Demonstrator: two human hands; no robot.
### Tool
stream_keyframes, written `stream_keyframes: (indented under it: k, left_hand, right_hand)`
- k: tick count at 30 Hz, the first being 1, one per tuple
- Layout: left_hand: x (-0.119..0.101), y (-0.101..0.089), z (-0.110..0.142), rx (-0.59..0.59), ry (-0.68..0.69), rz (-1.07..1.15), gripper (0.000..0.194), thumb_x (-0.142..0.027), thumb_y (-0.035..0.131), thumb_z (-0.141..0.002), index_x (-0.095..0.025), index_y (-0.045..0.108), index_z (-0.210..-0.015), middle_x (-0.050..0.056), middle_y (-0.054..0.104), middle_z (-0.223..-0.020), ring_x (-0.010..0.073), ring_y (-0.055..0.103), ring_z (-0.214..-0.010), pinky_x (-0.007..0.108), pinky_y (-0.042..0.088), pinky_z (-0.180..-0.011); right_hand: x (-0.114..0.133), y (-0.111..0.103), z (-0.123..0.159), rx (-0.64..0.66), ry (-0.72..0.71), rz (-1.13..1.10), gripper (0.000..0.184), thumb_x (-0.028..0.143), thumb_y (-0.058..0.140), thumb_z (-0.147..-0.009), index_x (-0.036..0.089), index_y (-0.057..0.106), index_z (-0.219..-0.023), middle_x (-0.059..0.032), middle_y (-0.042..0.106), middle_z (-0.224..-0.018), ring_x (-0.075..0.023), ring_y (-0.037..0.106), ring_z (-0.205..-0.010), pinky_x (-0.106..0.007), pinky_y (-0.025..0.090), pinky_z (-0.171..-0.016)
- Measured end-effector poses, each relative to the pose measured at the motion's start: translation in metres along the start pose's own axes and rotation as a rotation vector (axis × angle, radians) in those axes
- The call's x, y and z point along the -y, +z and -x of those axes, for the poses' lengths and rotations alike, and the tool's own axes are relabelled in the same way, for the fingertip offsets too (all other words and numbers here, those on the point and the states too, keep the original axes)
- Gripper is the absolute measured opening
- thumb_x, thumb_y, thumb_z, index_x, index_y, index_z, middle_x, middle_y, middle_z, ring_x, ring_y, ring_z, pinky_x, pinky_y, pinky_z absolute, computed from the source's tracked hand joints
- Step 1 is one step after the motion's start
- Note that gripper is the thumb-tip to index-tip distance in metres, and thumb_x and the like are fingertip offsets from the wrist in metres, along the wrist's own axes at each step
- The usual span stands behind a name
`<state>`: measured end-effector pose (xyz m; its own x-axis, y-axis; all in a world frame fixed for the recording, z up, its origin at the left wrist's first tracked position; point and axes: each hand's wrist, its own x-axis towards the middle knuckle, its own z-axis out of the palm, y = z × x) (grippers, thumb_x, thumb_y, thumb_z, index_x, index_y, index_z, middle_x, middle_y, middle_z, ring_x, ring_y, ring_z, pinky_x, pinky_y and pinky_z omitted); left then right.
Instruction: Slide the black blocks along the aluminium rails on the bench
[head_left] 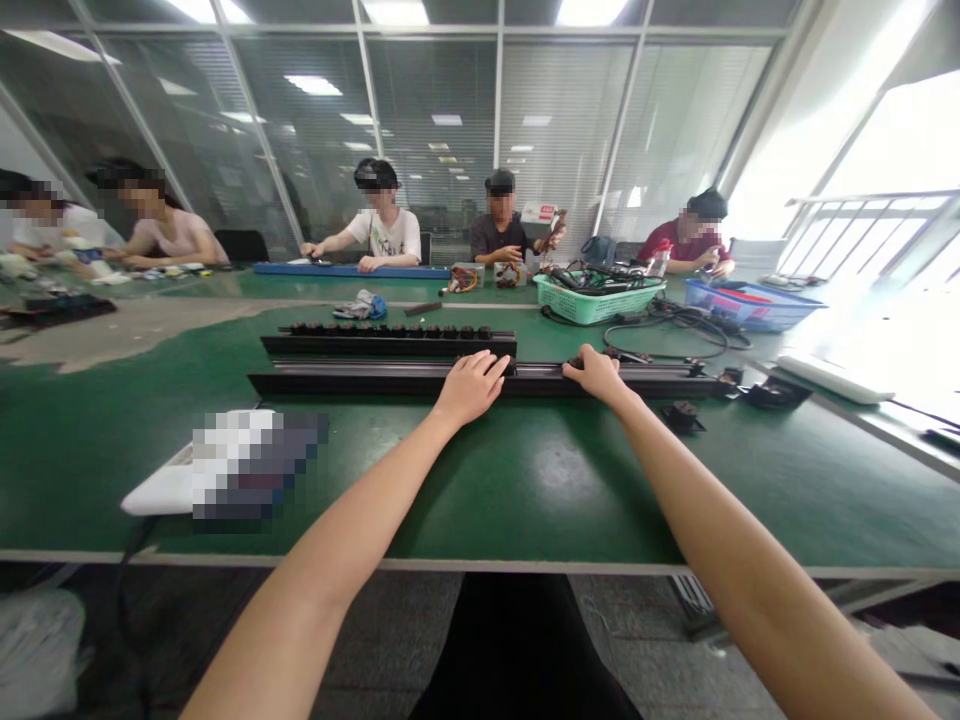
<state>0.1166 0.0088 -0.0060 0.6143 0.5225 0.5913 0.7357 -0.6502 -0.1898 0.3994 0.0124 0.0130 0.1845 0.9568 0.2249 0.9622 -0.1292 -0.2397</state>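
A long black rail (360,381) lies across the green table (525,480) in front of me. Behind it sits a second black strip (375,343) with a row of small black knobs along its top. My left hand (471,385) rests palm down on the long rail near its middle, fingers stretched out and together. My right hand (596,372) is a little to the right, fingers curled over the rail's near edge, touching a small black part there. Both arms reach straight forward from the table's near edge.
A green basket (596,298) of cables and a blue tray (750,303) stand at the back right, with black cables (675,325) between. Small black parts (682,415) lie right of the rail. A white device (169,485) lies at the left. Several people sit along the far side.
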Motion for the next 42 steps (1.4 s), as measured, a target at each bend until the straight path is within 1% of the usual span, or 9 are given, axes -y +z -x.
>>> stream_keyframes:
  k: [5,14,20,27,35,42]
  left_hand:
    - [0.0,-0.001,0.0,0.003,0.0,-0.001,0.045,-0.029,0.043,-0.109,-0.018,0.057,-0.151,0.012,0.066,-0.144,0.0279,0.055,-0.142,0.044,0.044,-0.117]
    - [0.001,-0.001,-0.001,0.012,-0.006,0.003,0.046,-0.03,0.042,-0.109,-0.019,0.057,-0.151,0.014,0.065,-0.146,0.0279,0.055,-0.142,0.044,0.044,-0.117]
    - [0.001,-0.002,-0.001,0.015,-0.011,-0.003,0.046,-0.031,0.042,-0.109,-0.019,0.057,-0.151,0.013,0.065,-0.147,0.0275,0.055,-0.142,0.044,0.044,-0.117]
    - [0.0,-0.002,0.0,0.015,-0.016,-0.003,0.046,-0.031,0.041,-0.109,-0.019,0.057,-0.151,0.014,0.064,-0.147,0.0276,0.054,-0.143,0.045,0.044,-0.117]
    - [-0.001,-0.002,-0.001,0.008,-0.033,0.028,0.046,-0.031,0.043,-0.109,-0.02,0.057,-0.151,0.013,0.065,-0.147,0.0279,0.054,-0.143,0.045,0.044,-0.118]
    - [0.0,-0.003,-0.001,0.019,-0.029,0.028,0.047,-0.031,0.042,-0.109,-0.019,0.057,-0.151,0.014,0.064,-0.148,0.0282,0.053,-0.144,0.046,0.044,-0.117]
  right_hand:
    - [-0.001,0.008,0.001,-0.06,0.01,0.006,0.028,0.043,0.055,-0.098,0.018,0.058,-0.111,-0.0149,0.075,-0.108,-0.0334,0.068,-0.107,-0.042,0.034,-0.097]
    - [0.005,0.009,0.009,-0.14,0.013,0.073,0.026,0.038,0.05,-0.1,0.016,0.06,-0.109,-0.0186,0.074,-0.115,-0.0329,0.066,-0.109,-0.041,0.031,-0.097]
    - [0.005,0.009,0.01,-0.136,0.044,0.036,0.027,0.039,0.05,-0.099,0.016,0.06,-0.109,-0.0185,0.074,-0.115,-0.0332,0.066,-0.109,-0.042,0.032,-0.097]
    - [-0.002,0.012,0.008,-0.133,0.066,-0.062,0.027,0.041,0.053,-0.097,0.019,0.059,-0.11,-0.0144,0.075,-0.112,-0.0325,0.066,-0.107,-0.043,0.033,-0.097]
    - [-0.002,0.009,0.008,-0.125,0.074,-0.051,0.025,0.04,0.053,-0.096,0.019,0.06,-0.109,-0.0149,0.074,-0.11,-0.0321,0.066,-0.106,-0.042,0.032,-0.096]
    - [-0.005,0.011,0.007,-0.138,0.045,-0.065,0.025,0.041,0.053,-0.096,0.02,0.058,-0.107,-0.0139,0.075,-0.108,-0.0326,0.066,-0.105,-0.042,0.032,-0.096]
